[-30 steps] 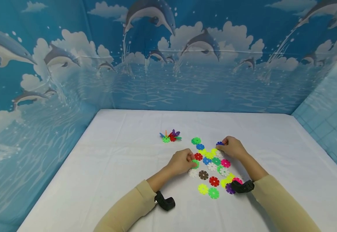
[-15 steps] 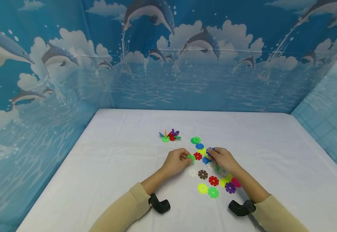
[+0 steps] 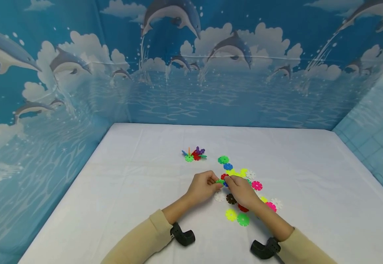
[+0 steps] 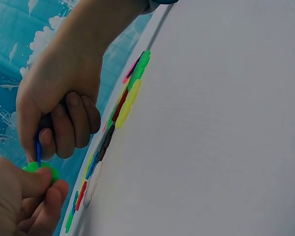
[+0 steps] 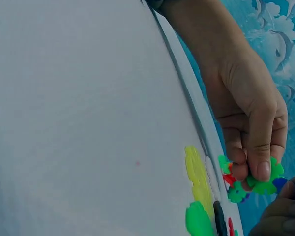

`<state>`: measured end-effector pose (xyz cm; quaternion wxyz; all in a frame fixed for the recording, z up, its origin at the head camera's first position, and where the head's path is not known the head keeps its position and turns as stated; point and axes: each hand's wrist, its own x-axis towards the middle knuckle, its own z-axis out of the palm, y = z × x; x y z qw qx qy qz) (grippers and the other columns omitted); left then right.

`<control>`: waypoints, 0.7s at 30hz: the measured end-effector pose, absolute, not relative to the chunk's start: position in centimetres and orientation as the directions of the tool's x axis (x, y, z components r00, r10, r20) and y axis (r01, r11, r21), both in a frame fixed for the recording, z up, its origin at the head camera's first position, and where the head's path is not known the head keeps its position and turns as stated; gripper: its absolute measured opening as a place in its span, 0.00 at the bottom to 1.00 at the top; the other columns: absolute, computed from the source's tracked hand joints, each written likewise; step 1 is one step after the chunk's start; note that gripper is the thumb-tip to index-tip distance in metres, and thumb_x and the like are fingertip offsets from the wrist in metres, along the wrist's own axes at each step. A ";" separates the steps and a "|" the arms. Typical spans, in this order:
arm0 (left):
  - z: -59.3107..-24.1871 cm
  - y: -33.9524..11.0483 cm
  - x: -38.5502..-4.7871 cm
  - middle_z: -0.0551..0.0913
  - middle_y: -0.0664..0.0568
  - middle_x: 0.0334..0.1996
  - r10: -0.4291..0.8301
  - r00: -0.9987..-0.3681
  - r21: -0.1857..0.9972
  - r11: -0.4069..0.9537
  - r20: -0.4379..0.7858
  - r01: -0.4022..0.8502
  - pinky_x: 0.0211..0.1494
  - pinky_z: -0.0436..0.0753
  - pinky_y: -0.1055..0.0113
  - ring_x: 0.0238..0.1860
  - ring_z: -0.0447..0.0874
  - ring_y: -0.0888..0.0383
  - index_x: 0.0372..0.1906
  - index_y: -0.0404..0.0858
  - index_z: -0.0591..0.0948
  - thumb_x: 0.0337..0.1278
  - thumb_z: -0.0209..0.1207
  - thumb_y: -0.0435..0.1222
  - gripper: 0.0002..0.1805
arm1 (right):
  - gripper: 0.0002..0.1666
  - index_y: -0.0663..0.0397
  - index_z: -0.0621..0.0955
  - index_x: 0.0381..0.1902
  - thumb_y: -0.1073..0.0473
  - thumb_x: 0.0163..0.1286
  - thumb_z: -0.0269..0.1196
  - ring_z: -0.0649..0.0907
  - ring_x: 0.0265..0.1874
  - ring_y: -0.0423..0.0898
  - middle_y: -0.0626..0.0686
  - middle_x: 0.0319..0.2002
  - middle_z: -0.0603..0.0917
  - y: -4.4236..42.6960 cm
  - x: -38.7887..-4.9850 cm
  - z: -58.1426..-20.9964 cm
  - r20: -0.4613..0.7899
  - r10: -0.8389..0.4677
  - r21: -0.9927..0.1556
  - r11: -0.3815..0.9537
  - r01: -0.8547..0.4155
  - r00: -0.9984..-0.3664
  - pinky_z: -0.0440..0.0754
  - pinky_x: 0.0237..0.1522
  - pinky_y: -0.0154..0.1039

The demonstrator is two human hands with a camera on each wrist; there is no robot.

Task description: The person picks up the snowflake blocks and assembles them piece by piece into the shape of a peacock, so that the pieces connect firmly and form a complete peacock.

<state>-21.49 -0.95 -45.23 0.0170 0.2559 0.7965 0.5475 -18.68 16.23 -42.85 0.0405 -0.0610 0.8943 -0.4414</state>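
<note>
In the head view my left hand (image 3: pixel 202 187) pinches a light green notched plastic disc (image 3: pixel 219 181) between thumb and fingers. Facing it, my right hand (image 3: pixel 242 191) grips a dark blue notched disc (image 3: pixel 225 184), mostly hidden by its fingers. The left wrist view shows the blue disc (image 4: pixel 38 149) on edge, meeting the green disc (image 4: pixel 54 173); whether their slots interlock I cannot tell. From the right wrist, the green disc (image 5: pixel 268 179) lies under the left thumb, with the blue one (image 5: pixel 280 184) beside it. Both hands are above loose discs, partly covered by the right hand.
On the white table (image 3: pixel 138 165) lie several loose discs, among them a yellow one (image 3: pixel 231 215), a green one (image 3: pixel 243 219) and a pink one (image 3: pixel 257 185). Farther back stands a joined cluster of discs (image 3: pixel 194 154). Dolphin-print curtains (image 3: pixel 191 95) border the table.
My right hand has carried the blue disc left and nearer, up to the green disc. My left hand has raised the green disc from the pile and drawn slightly left.
</note>
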 end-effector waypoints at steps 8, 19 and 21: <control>-45.5 -0.6 -20.9 0.85 0.48 0.27 0.452 -0.837 0.878 0.205 0.308 0.433 0.35 0.81 0.73 0.28 0.82 0.67 0.29 0.33 0.80 0.55 0.66 0.26 0.05 | 0.23 0.55 0.67 0.20 0.57 0.79 0.46 0.63 0.14 0.43 0.49 0.15 0.64 16.1 -17.7 -42.9 0.047 -0.157 -0.769 0.624 -0.136 -0.987 0.61 0.20 0.34; -45.7 -0.9 -21.3 0.80 0.57 0.28 0.454 -0.837 0.798 0.357 0.306 0.485 0.41 0.77 0.71 0.34 0.76 0.63 0.28 0.41 0.81 0.53 0.68 0.31 0.06 | 0.28 0.58 0.78 0.33 0.42 0.79 0.44 0.70 0.22 0.45 0.50 0.20 0.71 19.0 -18.3 -42.3 -0.046 -0.208 -0.763 0.639 -0.100 -0.977 0.68 0.27 0.38; -45.8 -0.9 -21.4 0.81 0.57 0.28 0.429 -0.860 0.835 0.334 0.278 0.437 0.39 0.78 0.72 0.32 0.77 0.64 0.31 0.39 0.81 0.54 0.68 0.31 0.05 | 0.27 0.59 0.78 0.35 0.43 0.79 0.46 0.71 0.22 0.47 0.51 0.20 0.72 20.3 -18.5 -42.3 -0.041 -0.166 -0.751 0.655 -0.079 -0.985 0.69 0.27 0.39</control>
